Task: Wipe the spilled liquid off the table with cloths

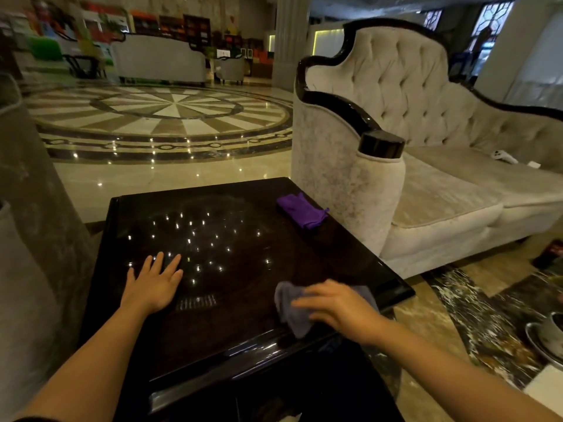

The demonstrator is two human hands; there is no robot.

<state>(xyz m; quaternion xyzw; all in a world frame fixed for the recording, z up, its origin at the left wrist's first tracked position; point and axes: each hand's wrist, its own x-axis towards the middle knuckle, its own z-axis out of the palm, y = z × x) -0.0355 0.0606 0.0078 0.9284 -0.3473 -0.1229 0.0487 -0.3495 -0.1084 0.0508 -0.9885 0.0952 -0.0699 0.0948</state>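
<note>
A glossy dark table (231, 324) fills the lower middle of the head view and mirrors many ceiling lights. My right hand (338, 306) presses on a grey-blue cloth (291, 312) near the table's front right edge; the hand is blurred. My left hand (154, 283) lies flat on the tabletop at the left, fingers spread, holding nothing. A folded purple cloth (303, 210) rests at the table's far right corner, apart from both hands. I cannot make out any liquid among the reflections.
A tufted beige sofa (426, 178) with a dark wood armrest stands close to the table's right side. A cup on a saucer (548, 336) sits low at the right edge. A grey upholstered piece (27, 254) flanks the left. Polished marble floor lies beyond.
</note>
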